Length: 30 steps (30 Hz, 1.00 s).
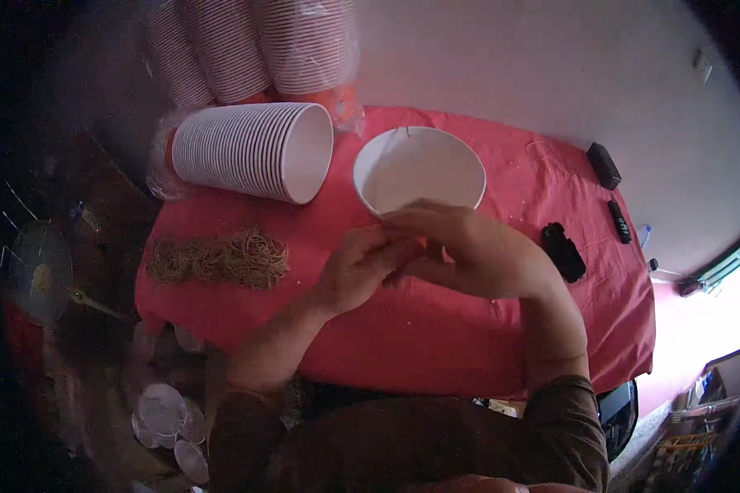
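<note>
White paper bucket [423, 168] against my right hand [473, 251], so a careless nudge could tip it! Left hand [358, 267] alongside; whether either grip's clamped, I can't tell.

Upper cup stacks [227, 51] cut off, bowl [419, 172] partly hidden

Room Layout and Lighting

We observe a desk [452, 349], draped in red, standing beside a pale wall [501, 66] with a small fitting [702, 66] at upper right. Bright light enters through an opening [733, 316] at right. We note deep shadow at left; cluttered shelving [703, 411] at lower right appears indistinct.
</note>
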Tool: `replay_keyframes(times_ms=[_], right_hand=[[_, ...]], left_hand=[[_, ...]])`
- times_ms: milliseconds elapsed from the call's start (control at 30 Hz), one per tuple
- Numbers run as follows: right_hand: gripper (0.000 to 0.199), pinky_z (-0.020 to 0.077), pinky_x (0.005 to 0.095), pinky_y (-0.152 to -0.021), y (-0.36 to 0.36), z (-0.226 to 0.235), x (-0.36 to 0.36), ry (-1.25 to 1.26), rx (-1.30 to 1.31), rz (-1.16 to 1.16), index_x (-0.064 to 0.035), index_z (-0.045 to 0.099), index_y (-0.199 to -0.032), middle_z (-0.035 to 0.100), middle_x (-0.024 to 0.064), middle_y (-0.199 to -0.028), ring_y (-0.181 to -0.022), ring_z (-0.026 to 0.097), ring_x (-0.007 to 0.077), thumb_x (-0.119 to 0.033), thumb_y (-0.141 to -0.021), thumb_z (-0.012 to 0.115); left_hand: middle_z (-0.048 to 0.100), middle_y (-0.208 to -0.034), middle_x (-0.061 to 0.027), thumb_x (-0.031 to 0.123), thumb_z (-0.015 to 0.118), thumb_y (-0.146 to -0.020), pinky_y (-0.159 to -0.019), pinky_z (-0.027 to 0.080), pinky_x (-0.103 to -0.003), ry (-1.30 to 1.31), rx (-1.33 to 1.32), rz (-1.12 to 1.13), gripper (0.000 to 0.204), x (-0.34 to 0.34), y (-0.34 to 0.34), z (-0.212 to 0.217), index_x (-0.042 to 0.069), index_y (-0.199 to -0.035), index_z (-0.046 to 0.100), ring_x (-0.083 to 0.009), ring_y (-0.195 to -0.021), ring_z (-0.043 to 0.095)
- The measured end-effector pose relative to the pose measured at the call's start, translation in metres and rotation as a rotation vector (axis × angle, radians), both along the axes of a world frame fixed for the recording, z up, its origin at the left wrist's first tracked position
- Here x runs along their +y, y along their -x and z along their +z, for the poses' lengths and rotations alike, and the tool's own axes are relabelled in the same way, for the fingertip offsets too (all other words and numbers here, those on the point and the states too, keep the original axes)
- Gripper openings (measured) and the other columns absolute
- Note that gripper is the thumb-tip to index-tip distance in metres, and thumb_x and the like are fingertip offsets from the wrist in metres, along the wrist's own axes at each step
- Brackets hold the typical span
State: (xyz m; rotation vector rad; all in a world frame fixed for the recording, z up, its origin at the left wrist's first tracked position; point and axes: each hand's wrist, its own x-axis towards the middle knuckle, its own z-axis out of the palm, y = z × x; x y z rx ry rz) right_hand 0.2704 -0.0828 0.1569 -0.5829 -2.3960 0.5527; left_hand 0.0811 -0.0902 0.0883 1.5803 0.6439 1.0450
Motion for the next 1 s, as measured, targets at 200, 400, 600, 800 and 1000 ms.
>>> replay_keyframes(times_ms=[200, 400, 600, 800, 1000], right_hand=[[0.04, 0.0478, 0.0277, -0.063, -0.002, -0.001, -0.001, 0.256, 0.009, -0.081, -0.0035, 0.054, -0.118, 0.063, 0.0084, -0.086, -0.073, 0.061, 0.0157, -0.006, -0.08, 0.064], [0.018, 0.0483, 0.0299, -0.06, 0.0, -0.005, 0.004, -0.008, -0.024, -0.167, -0.0012, 0.061, -0.095, 0.062, 0.0096, -0.077, -0.07, 0.062, 0.0194, -0.001, -0.078, 0.062], [0.012, 0.0477, 0.0325, -0.057, 0.001, -0.01, 0.011, -0.182, 0.011, -0.151, -0.002, 0.06, -0.085, 0.059, 0.0112, -0.072, -0.066, 0.06, 0.0261, 0.0, -0.073, 0.062], [0.008, 0.0466, 0.0309, -0.058, -0.005, -0.002, 0.01, -0.06, -0.029, -0.183, -0.001, 0.058, -0.084, 0.057, 0.0112, -0.074, -0.066, 0.059, 0.0236, -0.001, -0.076, 0.06], [0.008, 0.0473, 0.0319, -0.062, -0.024, -0.005, 0.029, -0.075, -0.065, -0.306, -0.0002, 0.056, -0.087, 0.057, 0.0139, -0.079, -0.069, 0.058, 0.0255, -0.001, -0.078, 0.056]], left_hand=[[0.053, -0.069, 0.0019, 0.021, 0.046, -0.097, -0.05, 0.038, -0.019, 0.014, -0.021, 0.027, 0.025, -0.004, 0.002, 0.002, 0.002, -0.106, 0.06, -0.0039, -0.059, 0.048], [0.049, -0.068, 0.0022, 0.024, 0.043, -0.098, -0.05, 0.037, -0.02, 0.038, -0.022, 0.036, 0.027, 0.0, 0.001, -0.002, 0.002, -0.097, 0.059, -0.0041, -0.058, 0.045], [0.053, -0.073, 0.001, 0.022, 0.045, -0.097, -0.055, 0.041, -0.021, 0.044, -0.044, 0.002, 0.024, 0.007, 0.003, -0.008, 0.002, -0.094, 0.058, -0.0055, -0.063, 0.049], [0.059, -0.087, -0.0049, 0.009, 0.058, -0.088, -0.065, 0.047, -0.023, -0.261, -0.04, 0.215, 0.011, 0.011, 0.001, -0.012, 0.0, -0.095, 0.058, -0.0106, -0.074, 0.057], [0.061, -0.096, -0.0121, 0.005, 0.067, -0.078, -0.065, 0.052, -0.029, -0.769, 0.195, 0.428, 0.024, 0.016, -0.005, -0.011, 0.002, -0.101, 0.059, -0.0203, -0.075, 0.063]])
